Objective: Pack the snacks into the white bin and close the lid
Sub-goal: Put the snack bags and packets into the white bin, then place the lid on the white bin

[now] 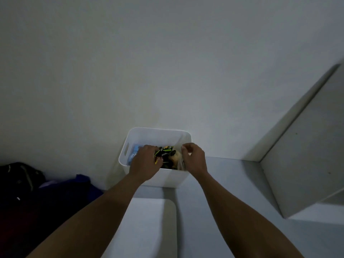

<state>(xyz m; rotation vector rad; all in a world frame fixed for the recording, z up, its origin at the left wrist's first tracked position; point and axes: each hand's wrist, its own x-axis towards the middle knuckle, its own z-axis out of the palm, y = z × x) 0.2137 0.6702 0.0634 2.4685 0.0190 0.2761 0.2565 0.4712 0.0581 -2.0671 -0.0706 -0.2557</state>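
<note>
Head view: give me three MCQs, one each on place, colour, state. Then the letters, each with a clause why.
1. Where is the white lid relative to the white bin?
A. on it
B. flat on the surface, camera side of it
C. inside it

2. Colour of the packet at the bin's left end?
A. blue
B. red
C. orange

3. State of the bin?
A. lidded
B. tipped over
C. open, both hands in it

1 B: the lid lies flat in front of the bin.
2 A: the packet by the handle slot is blue.
3 C: top uncovered; left hand at the dark snack packet, right hand pinches the clear bag.
</note>
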